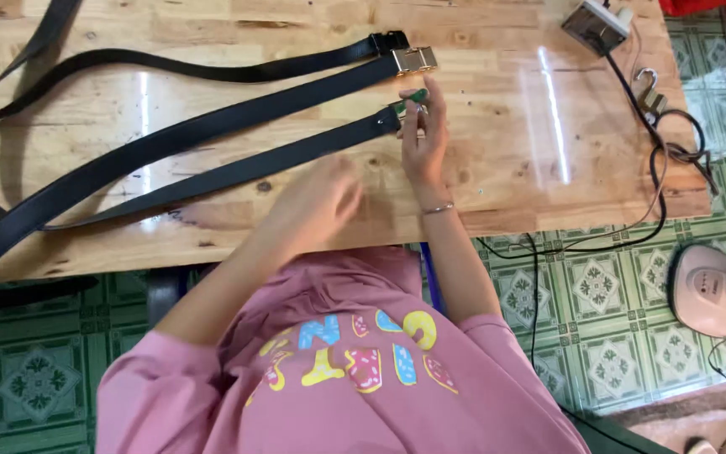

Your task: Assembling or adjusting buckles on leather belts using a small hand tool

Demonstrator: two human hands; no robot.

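Several black leather belts (212, 126) lie across a wooden table (506, 168). One ends in a gold buckle (414, 60), another in a black clasp (388, 40). My right hand (423, 139), with a thin bracelet on its wrist, pinches the end of the nearest belt (296, 155), where a small green piece (413, 98) shows at my fingertips. My left hand (317, 202) is blurred, just in front of that belt's strap and over the table's near part. Whether it holds anything is not clear.
A grey power adapter (597, 23) sits at the table's far right corner, with black cables (657, 143) and a metal hook (650, 88) near the right edge. A pink fan base (707, 290) stands on the green tiled floor (598, 286). My pink shirt (346, 370) fills the bottom.
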